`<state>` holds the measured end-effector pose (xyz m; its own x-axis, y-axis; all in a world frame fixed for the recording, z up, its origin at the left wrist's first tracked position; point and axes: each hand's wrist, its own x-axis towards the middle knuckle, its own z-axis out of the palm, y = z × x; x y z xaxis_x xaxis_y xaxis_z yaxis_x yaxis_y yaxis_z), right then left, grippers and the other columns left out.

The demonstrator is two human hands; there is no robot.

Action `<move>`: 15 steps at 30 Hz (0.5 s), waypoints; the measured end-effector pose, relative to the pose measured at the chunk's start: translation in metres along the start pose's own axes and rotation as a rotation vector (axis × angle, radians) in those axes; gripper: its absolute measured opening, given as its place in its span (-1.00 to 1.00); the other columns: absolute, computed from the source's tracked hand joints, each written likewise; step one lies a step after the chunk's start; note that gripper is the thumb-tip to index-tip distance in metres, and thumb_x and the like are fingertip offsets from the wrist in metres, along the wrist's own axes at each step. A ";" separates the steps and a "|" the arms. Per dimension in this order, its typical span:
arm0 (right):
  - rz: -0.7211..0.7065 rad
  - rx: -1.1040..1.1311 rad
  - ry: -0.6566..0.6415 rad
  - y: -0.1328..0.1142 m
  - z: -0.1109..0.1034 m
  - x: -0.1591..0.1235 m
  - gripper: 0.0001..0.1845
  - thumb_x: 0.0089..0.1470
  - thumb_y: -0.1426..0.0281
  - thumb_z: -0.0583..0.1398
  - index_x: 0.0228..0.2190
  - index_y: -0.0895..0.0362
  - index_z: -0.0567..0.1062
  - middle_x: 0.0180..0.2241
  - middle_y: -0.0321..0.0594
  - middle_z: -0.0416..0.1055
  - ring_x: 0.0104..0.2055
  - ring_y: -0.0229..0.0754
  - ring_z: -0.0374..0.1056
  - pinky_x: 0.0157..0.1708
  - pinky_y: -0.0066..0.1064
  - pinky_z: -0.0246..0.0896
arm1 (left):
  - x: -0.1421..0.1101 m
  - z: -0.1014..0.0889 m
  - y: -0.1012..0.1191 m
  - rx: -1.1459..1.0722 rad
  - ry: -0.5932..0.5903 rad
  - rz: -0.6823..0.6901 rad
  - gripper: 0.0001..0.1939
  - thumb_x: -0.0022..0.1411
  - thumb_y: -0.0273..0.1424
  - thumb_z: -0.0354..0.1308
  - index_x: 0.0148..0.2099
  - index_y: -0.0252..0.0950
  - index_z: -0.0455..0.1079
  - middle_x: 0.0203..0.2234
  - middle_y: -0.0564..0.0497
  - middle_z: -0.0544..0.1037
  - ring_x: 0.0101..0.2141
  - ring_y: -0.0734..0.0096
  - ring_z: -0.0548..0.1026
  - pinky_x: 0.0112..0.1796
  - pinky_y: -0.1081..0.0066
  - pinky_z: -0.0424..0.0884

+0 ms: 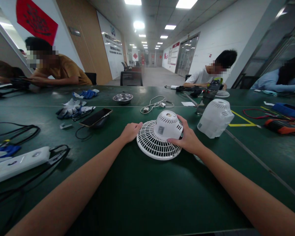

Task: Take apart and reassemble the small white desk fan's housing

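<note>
A white fan head [168, 126] rests grille-down on the green table, its rounded motor housing on top. My right hand [188, 137] is closed around the right side of that housing, thumb toward me. Along the left edge of the round grille [149, 141], my left hand [131, 132] is curled with its thumb on the rim; its other fingers are partly hidden. A small grey label shows on the housing. To the right of my right hand stands a translucent white plastic container [215, 118].
A phone [98, 117], gloves [72, 108], a metal bowl [123, 98] and a coiled white cable [157, 105] lie beyond my hands. At left is a white power strip [22, 164] with black cords; at right, an orange multimeter [284, 126]. Several people sit around the table.
</note>
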<state>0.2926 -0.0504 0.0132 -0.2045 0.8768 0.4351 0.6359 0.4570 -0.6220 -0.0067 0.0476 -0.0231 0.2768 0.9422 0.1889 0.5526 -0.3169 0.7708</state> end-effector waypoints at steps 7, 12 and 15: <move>0.045 0.184 0.129 -0.003 0.004 0.000 0.18 -0.21 0.10 0.48 0.32 -0.04 0.04 0.16 0.01 0.38 0.13 0.29 0.37 0.14 0.29 0.25 | -0.004 -0.002 0.011 -0.340 0.172 0.051 -0.39 0.33 0.13 -0.10 -0.52 -0.23 0.30 -0.63 0.04 0.38 -0.53 0.34 0.32 -0.41 0.31 0.27; 0.260 0.700 0.176 -0.011 0.029 -0.002 -0.11 0.04 0.03 0.30 0.28 -0.04 0.09 0.18 -0.03 0.39 0.11 0.18 0.43 0.06 0.15 0.38 | 0.003 0.004 0.019 -0.546 0.434 0.188 -0.47 0.36 0.11 -0.08 -0.38 -0.23 0.29 -0.41 -0.03 0.48 -0.31 0.30 0.47 -0.27 0.31 0.42; 0.350 0.837 0.017 -0.015 0.041 -0.005 -0.36 0.21 -0.04 0.08 0.21 -0.01 0.27 0.02 -0.07 0.54 0.03 0.17 0.49 0.00 0.18 0.40 | 0.004 0.011 0.014 -0.655 0.300 0.135 -0.62 0.29 0.00 0.14 -0.18 -0.23 0.34 -0.30 -0.01 0.54 -0.28 0.31 0.52 -0.23 0.29 0.48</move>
<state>0.2530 -0.0559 -0.0065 -0.0865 0.9867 0.1377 -0.0908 0.1298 -0.9874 0.0115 0.0460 -0.0181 0.0300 0.9185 0.3944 -0.0804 -0.3911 0.9168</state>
